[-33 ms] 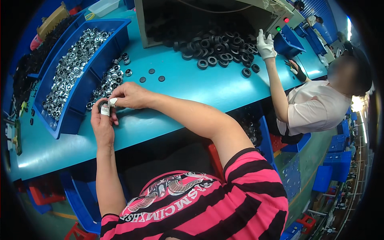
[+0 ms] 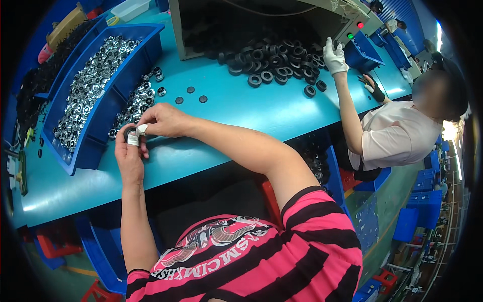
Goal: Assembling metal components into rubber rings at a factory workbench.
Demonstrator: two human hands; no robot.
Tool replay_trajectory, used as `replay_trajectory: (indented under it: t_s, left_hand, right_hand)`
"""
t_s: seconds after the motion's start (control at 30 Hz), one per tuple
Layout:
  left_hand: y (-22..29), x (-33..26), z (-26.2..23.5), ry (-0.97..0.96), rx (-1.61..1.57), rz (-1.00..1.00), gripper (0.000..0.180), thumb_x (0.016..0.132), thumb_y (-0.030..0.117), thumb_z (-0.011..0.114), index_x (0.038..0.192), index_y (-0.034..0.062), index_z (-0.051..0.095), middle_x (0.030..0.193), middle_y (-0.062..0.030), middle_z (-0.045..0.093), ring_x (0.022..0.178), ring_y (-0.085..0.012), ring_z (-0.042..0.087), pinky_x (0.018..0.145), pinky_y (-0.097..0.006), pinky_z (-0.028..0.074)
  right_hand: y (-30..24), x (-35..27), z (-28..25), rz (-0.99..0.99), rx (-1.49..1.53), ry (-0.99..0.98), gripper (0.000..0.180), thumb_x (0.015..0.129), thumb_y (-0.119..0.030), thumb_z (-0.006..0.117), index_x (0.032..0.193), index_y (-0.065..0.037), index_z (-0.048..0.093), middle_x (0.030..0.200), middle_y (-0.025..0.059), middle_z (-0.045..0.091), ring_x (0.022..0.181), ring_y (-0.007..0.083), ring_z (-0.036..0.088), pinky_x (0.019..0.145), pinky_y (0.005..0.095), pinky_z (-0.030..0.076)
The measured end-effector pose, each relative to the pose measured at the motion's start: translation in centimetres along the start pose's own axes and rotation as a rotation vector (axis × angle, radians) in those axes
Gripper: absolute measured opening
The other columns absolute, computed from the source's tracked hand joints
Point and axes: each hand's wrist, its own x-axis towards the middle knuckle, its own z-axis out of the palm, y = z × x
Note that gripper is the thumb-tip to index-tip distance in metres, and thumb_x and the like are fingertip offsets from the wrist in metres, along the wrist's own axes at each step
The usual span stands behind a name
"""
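Observation:
My left hand (image 2: 130, 158) is closed around a black ring (image 2: 129, 131), which shows in part between thumb and fingers above the table's near edge. White tape wraps one of its fingers. From the right, my right hand (image 2: 168, 121) meets it, thumb and forefinger pinched together at the ring's edge; a fingertip there is also wrapped in white. Whatever small part lies between those fingertips is hidden. Just beyond both hands is a loose heap of shiny silver parts with black centres (image 2: 140, 100). Several small black discs (image 2: 203, 99) lie to its right.
A long blue bin (image 2: 83, 146) full of silver parts stands at left. Many black rings (image 2: 274, 63) spill from an open-fronted machine (image 2: 177, 30) at the back. At right, a co-worker's white-gloved hand (image 2: 334, 58) is raised near a blue tray (image 2: 363, 58).

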Motion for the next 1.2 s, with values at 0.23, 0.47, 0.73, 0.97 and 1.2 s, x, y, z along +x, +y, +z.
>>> replay_trajectory:
  t_s: [0.23,0.47,0.73,0.97,1.2]
  left_hand:
    - [1.2,-0.5,1.3,0.077,0.209,0.005,0.021,0.107,0.022,0.05,0.123,0.0099,0.055,0.081,0.0016,0.054,0.06,-0.0016,0.044,0.048,-0.017,0.034]
    - [1.1,-0.4,1.1,0.043,0.141,0.077,0.023,0.108,0.024,0.05,0.126,0.0097,0.054,0.081,0.0017,0.053,0.06,-0.0028,0.044,0.049,-0.018,0.036]
    - [0.9,-0.2,0.6,-0.029,-0.008,-0.015,0.028,0.107,0.025,0.051,0.131,0.0089,0.053,0.083,-0.0002,0.054,0.061,-0.0044,0.045,0.051,-0.02,0.039]
    - [0.9,-0.2,0.8,0.089,0.184,0.049,0.021,0.105,0.019,0.055,0.124,0.0099,0.059,0.079,0.0015,0.054,0.056,-0.0011,0.041,0.046,-0.017,0.033]
    - [0.2,0.6,0.5,0.096,0.249,0.106,0.025,0.104,0.019,0.056,0.128,0.0098,0.057,0.079,0.0026,0.053,0.056,-0.0007,0.041,0.046,-0.018,0.031]
  right_hand:
    - [0.7,0.1,0.8,-0.112,-0.02,0.125,0.022,0.081,-0.025,0.077,0.089,-0.005,0.079,0.084,0.0109,0.073,0.076,0.0209,0.07,0.069,0.0332,0.054]
    - [0.2,0.1,1.0,-0.106,0.097,0.159,0.024,0.079,-0.028,0.079,0.087,-0.005,0.079,0.083,0.0105,0.074,0.076,0.0202,0.07,0.071,0.0331,0.054]
    - [0.8,0.4,0.7,0.018,0.227,0.021,0.019,0.087,-0.02,0.076,0.095,-0.002,0.074,0.088,0.0055,0.073,0.087,0.0119,0.068,0.078,0.0285,0.053]
    - [0.3,-0.1,1.2,0.052,0.199,0.058,0.016,0.09,-0.018,0.072,0.09,-0.002,0.073,0.08,0.003,0.07,0.071,0.0087,0.064,0.065,0.0266,0.051]
    - [1.4,0.8,0.9,0.062,0.282,0.048,0.019,0.092,-0.021,0.07,0.091,-0.002,0.072,0.077,0.0021,0.068,0.071,0.0083,0.063,0.063,0.0264,0.051]
